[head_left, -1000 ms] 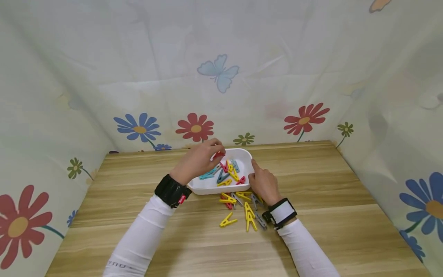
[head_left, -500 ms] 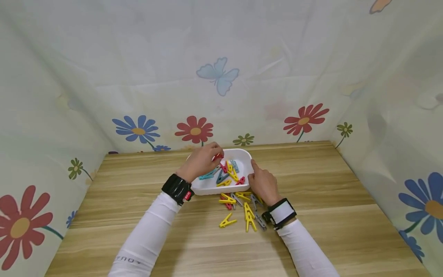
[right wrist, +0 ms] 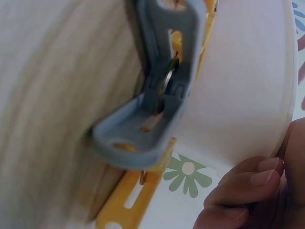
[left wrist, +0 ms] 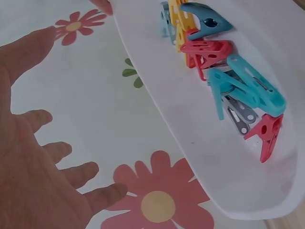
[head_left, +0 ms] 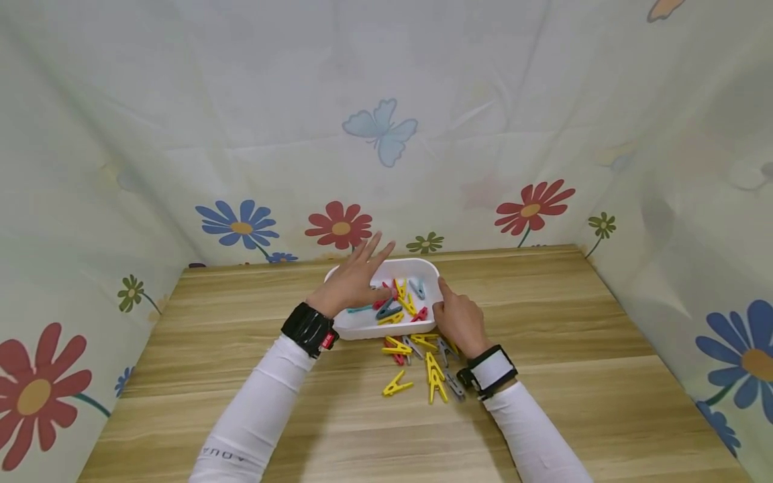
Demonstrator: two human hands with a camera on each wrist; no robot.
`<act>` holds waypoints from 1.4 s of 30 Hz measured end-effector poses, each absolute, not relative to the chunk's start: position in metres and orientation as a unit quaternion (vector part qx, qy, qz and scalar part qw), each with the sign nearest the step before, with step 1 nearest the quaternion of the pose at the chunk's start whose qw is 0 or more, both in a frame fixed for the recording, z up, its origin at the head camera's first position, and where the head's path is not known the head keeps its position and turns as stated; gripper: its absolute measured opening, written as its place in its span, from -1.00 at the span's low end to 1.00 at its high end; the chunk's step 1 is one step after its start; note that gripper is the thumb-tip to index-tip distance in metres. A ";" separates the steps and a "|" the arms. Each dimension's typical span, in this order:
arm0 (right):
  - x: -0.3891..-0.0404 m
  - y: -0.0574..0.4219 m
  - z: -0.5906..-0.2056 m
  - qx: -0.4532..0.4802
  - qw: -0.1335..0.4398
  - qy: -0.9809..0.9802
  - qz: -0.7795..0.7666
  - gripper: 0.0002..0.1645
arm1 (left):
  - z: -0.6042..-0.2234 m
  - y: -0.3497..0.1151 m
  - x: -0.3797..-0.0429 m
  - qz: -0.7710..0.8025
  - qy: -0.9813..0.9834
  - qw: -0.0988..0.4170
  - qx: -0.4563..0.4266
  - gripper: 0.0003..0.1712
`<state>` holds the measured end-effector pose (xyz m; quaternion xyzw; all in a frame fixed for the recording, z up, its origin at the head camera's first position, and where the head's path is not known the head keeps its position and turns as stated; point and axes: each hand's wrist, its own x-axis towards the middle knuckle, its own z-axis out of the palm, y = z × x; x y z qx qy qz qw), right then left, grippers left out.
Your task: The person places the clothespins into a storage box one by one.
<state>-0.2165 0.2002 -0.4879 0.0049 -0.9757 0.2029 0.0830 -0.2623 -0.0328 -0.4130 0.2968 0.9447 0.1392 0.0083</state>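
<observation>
My left hand [head_left: 350, 285] hovers with spread fingers over the left side of a white plastic tray [head_left: 368, 333]; nothing is in its grasp. In the left wrist view, red, turquoise, yellow and grey clothespins lie heaped in the tray, among them a red clothespin [left wrist: 267, 133] and a turquoise clothespin [left wrist: 259, 86]. My right hand [head_left: 461, 322] holds the tray's right rim, its other fingers curled below the forefinger. In the right wrist view, those curled fingers [right wrist: 252, 179] meet the rim. The left hand hides part of the tray's contents.
Several loose clothespins lie on the wooden table [head_left: 290, 416] in front of the tray, including a yellow clothespin [head_left: 396, 384] and a grey clothespin [head_left: 454, 385] near the right wrist. A flowered sheet [head_left: 459, 147] encloses the table at the back and sides.
The left hand has let go of a red clothespin over the tray and its fingers have spread. A few clothespins inside have shifted. The right hand stays at the rim.
</observation>
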 end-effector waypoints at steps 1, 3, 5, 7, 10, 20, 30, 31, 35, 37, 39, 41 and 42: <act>-0.217 0.200 -0.488 0.004 0.083 -0.976 0.202 -0.29 | -0.412 -0.033 -0.261 0.139 0.945 0.007 0.297 0.11; -0.217 0.200 -0.488 0.004 0.082 -0.976 0.202 -0.29 | -0.410 -0.033 -0.258 0.140 0.945 0.004 0.296 0.11; -0.217 0.200 -0.488 0.004 0.081 -0.976 0.203 -0.29 | -0.407 -0.033 -0.254 0.140 0.945 -0.002 0.297 0.10; -0.217 0.199 -0.488 0.005 0.080 -0.975 0.206 -0.29 | -0.403 -0.034 -0.249 0.137 0.945 -0.009 0.298 0.09; -0.217 0.199 -0.489 0.006 0.081 -0.975 0.206 -0.30 | -0.398 -0.035 -0.238 0.119 0.943 -0.031 0.308 0.10; -0.217 0.201 -0.488 0.009 0.081 -0.975 0.206 -0.30 | -0.392 -0.040 -0.198 0.081 0.927 -0.072 0.359 0.10; -0.218 0.201 -0.488 0.013 0.089 -0.975 0.205 -0.31 | -0.403 -0.040 -0.168 0.073 0.918 -0.038 0.388 0.11; -0.218 0.201 -0.489 0.013 0.090 -0.975 0.205 -0.31 | -0.405 -0.040 -0.166 0.071 0.917 -0.034 0.391 0.11; -0.219 0.200 -0.488 0.012 0.093 -0.975 0.204 -0.31 | -0.414 -0.040 -0.157 0.065 0.910 -0.026 0.408 0.04; -0.218 0.200 -0.488 0.011 0.094 -0.975 0.202 -0.31 | -0.419 -0.039 -0.153 0.059 0.907 -0.017 0.416 0.00; -0.218 0.200 -0.487 0.010 0.094 -0.975 0.202 -0.31 | -0.425 -0.038 -0.149 0.056 0.905 -0.002 0.422 -0.02; -0.218 0.200 -0.487 0.009 0.097 -0.975 0.201 -0.31 | -0.432 -0.037 -0.145 0.052 0.901 0.012 0.431 -0.03; -0.218 0.201 -0.488 0.009 0.096 -0.975 0.202 -0.31 | -0.437 -0.036 -0.143 0.049 0.898 0.017 0.437 -0.04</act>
